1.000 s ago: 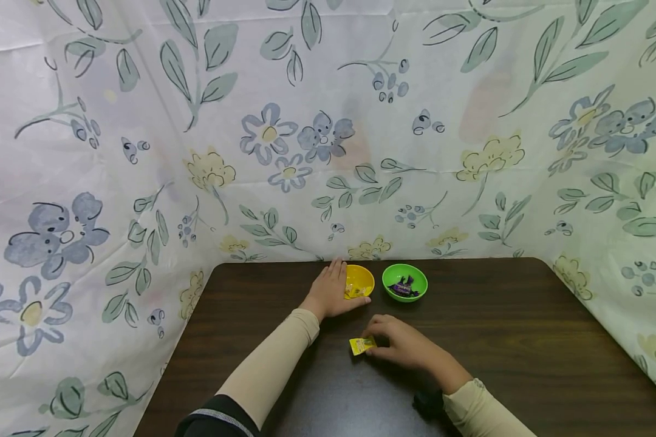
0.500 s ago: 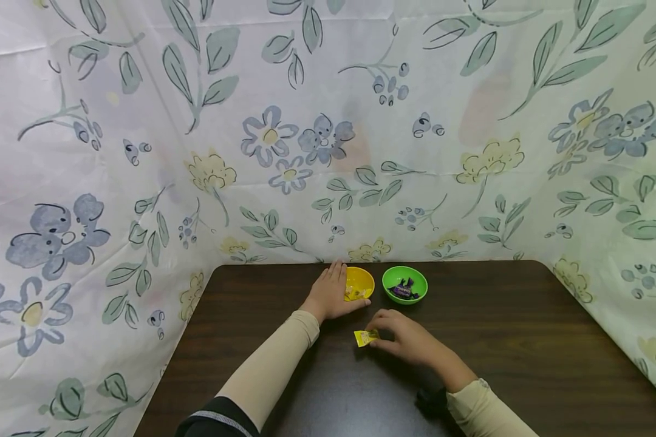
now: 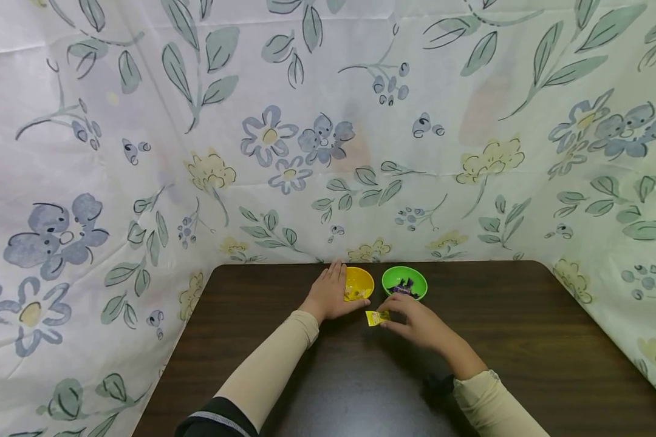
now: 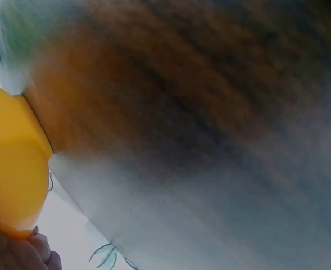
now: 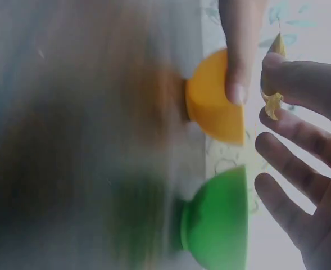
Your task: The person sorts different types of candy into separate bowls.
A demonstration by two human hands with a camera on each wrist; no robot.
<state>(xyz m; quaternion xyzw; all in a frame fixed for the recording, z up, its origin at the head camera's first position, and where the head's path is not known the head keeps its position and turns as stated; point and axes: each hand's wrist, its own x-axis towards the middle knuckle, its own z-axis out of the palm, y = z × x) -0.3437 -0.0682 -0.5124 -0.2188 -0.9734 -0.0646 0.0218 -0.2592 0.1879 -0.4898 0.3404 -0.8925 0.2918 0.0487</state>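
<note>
Between thumb and forefinger, my right hand (image 3: 418, 321) pinches a small candy in a yellow wrapper (image 3: 376, 318), held in front of the two bowls. Its other fingers (image 5: 286, 160) are spread in the right wrist view. My left hand (image 3: 330, 294) rests against the left side of a yellow bowl (image 3: 365, 278), fingers straight toward the back and thumb along the bowl's front. Yellow-wrapped candies (image 3: 355, 293) lie inside that bowl. Just right of it stands a green bowl (image 3: 406, 271) with several purple-wrapped candies (image 3: 403, 287), partly hidden by my right hand.
Both bowls stand near the back edge of a dark brown wooden table (image 3: 503, 328). Floral fabric (image 3: 443, 152) hangs behind the table and along both sides.
The right hand has moved away from me and slightly right, carrying the yellow candy up close to the bowls. The left hand and both bowls have stayed in place.
</note>
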